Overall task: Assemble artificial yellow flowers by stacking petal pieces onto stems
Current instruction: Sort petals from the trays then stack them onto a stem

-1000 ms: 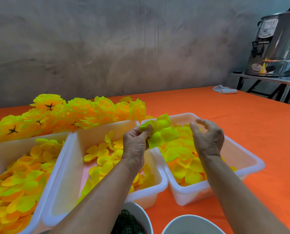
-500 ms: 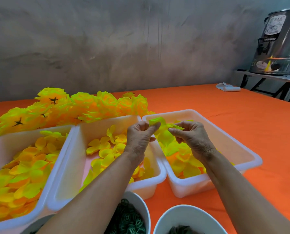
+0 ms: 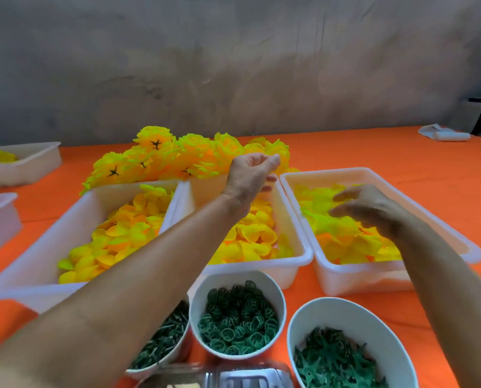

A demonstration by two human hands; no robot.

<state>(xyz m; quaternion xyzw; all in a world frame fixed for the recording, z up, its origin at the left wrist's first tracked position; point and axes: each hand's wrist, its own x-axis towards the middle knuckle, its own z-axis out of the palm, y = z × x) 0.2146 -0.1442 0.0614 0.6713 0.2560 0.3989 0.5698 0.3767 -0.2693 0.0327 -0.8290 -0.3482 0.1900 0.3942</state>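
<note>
Both hands work over the petal tubs: the left hand (image 3: 250,175) hangs raised with fingers curled, though whether it pinches anything I cannot tell; the right hand (image 3: 370,208) hovers loose-fingered, holding nothing, over the right tub (image 3: 435,219) of yellow-green petal pieces (image 3: 334,228), likely reaching for one. Finished flowers (image 3: 177,158) lie piled beyond the left hand, out of the way.

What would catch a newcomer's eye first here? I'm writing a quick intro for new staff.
Probably the heap of finished yellow flowers at the back of the orange table. Next, three white bins of petals in front of it, with the left hand and right hand over them.
</note>
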